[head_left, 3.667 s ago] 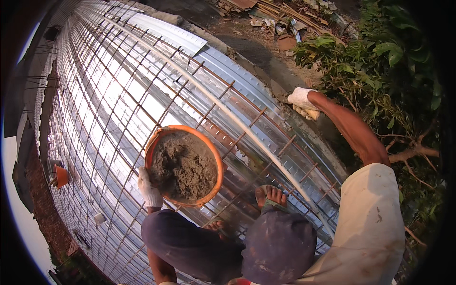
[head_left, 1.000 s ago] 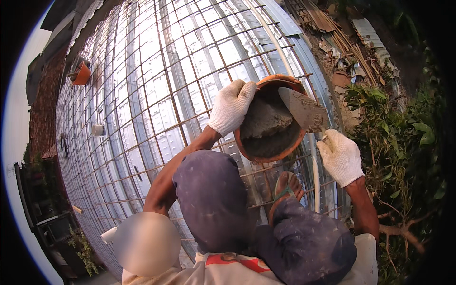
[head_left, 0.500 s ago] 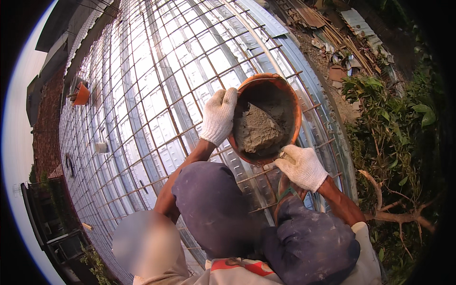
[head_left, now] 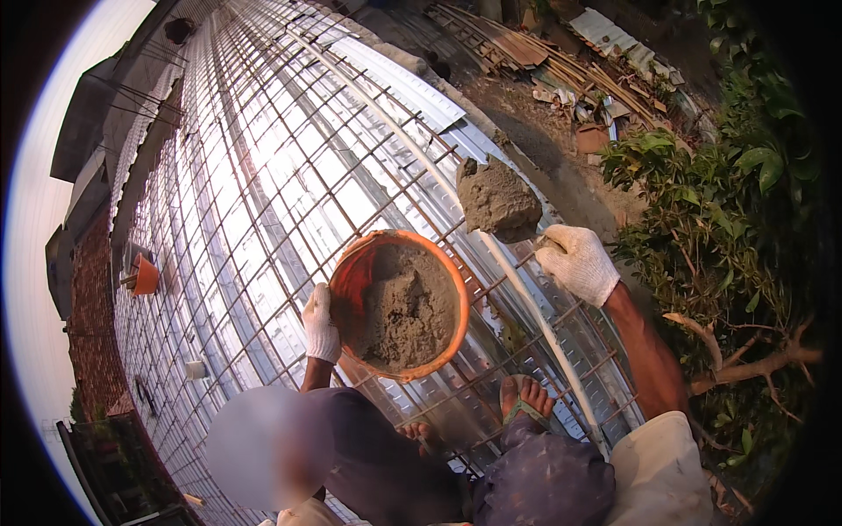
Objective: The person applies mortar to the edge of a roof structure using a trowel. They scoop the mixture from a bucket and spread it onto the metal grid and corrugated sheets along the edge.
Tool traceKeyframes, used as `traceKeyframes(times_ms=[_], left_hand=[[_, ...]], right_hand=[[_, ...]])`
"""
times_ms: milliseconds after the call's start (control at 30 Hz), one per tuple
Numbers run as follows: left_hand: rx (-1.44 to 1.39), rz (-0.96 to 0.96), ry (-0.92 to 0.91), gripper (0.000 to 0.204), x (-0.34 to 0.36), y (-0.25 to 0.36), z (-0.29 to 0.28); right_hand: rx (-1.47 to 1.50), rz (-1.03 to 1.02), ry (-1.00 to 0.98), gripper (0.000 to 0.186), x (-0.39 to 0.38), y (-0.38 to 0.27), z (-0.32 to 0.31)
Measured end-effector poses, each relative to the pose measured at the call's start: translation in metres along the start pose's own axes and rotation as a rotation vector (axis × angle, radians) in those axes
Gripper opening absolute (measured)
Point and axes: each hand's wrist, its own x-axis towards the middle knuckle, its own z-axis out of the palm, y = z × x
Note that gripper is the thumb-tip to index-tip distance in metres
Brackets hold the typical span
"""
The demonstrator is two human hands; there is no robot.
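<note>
I watched remotely as the right hand [head_left: 579, 263], closed round the trowel [head_left: 526, 235], brought mortar [head_left: 498, 200] out of the bucket [head_left: 463, 302]; one load was clear. The left hand [head_left: 320, 324] curled on the bucket's rim over the mesh [head_left: 219, 263].

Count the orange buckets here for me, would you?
2. One orange bucket, with grey mix inside, is at the left hand; the second orange bucket is farther off, toward the picture's left edge. Others could be hidden.
</note>
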Motion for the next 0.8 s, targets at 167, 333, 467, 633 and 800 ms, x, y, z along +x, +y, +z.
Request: traceKeyframes(times_ms=[167, 333, 467, 633, 800], left_hand=[[-0.028, -0.062, 0.035, 0.036, -0.002, 0.008, 0.013], [0.084, -0.013, 0.041, 0.038, 0.0, 0.001, 0.005], [0.148, -0.016, 0.013, 0.038, 0.007, -0.019, -0.012], [0.199, -0.045, 0.058, 0.038, -0.001, -0.01, -0.005], [0.263, 0.026, 0.031, 0.044, 0.0, -0.002, 0.0]], right_hand=[[-0.061, -0.006, 0.263, 0.036, 0.104, 0.049, -0.031], [-0.409, 0.106, 0.414, 0.034, 0.203, 0.059, -0.018], [-0.64, 0.217, 0.223, 0.03, 0.265, 0.098, 0.016], [-0.622, 0.235, 0.164, 0.033, 0.275, 0.104, 0.026], [-0.545, 0.18, 0.197, 0.033, 0.279, 0.101, 0.01]])
